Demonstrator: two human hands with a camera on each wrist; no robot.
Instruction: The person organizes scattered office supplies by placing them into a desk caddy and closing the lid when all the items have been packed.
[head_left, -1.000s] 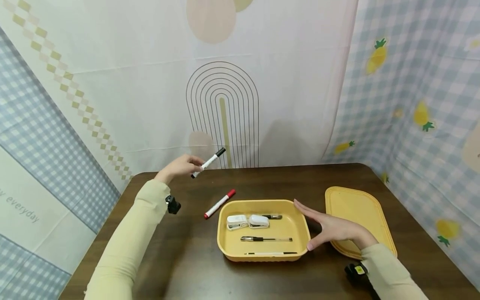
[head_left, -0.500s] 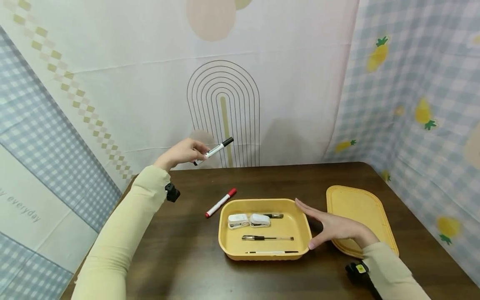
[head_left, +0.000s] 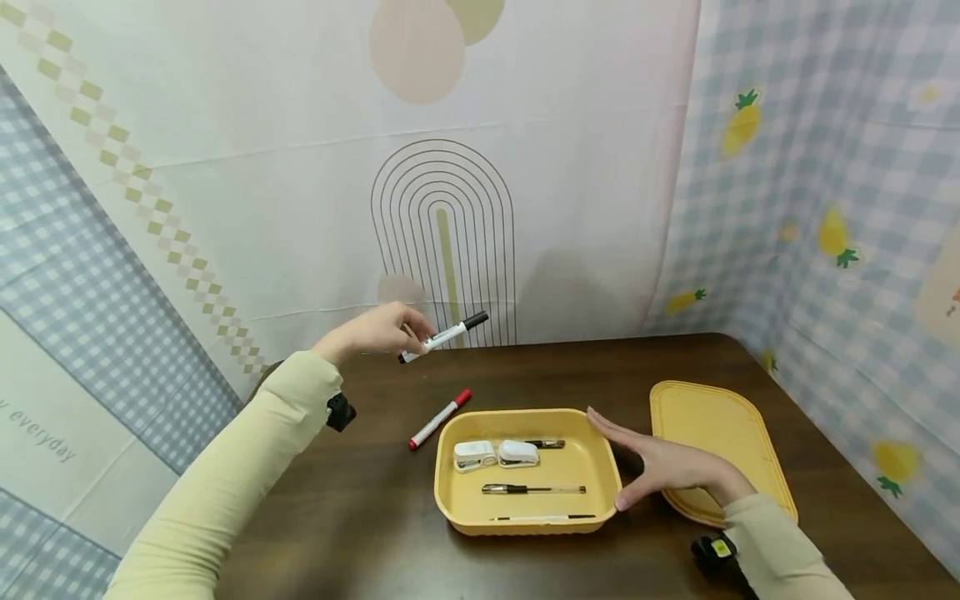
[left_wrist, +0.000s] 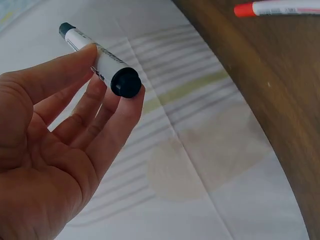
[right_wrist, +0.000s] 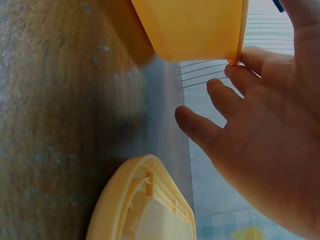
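Observation:
My left hand [head_left: 386,330] pinches a white marker with a black cap [head_left: 453,333] between thumb and fingertips, above the back of the table. In the left wrist view the marker [left_wrist: 102,60] lies slantwise across the fingertips, its black end toward the camera. A second marker, with a red cap [head_left: 440,419], lies on the table beside a yellow plastic box [head_left: 529,530]. At the box's right end, my right hand [head_left: 671,463] rests with thumb and forefinger spread wide, touching the rim. The right wrist view shows fingertips against the box rim [right_wrist: 240,30].
Inside the box lie two small white staplers [head_left: 474,455], a black gel pen [head_left: 534,489], a thin white pen [head_left: 543,518] and another pen partly hidden behind the staplers. A yellow lid [head_left: 720,442] lies on the dark wooden table [head_left: 360,517] at the right. Patterned cloth hangs behind.
My left hand has moved rightward with the black-capped marker, rising and then dropping in view. The head view has tilted slightly. My right hand stays at the box's edge.

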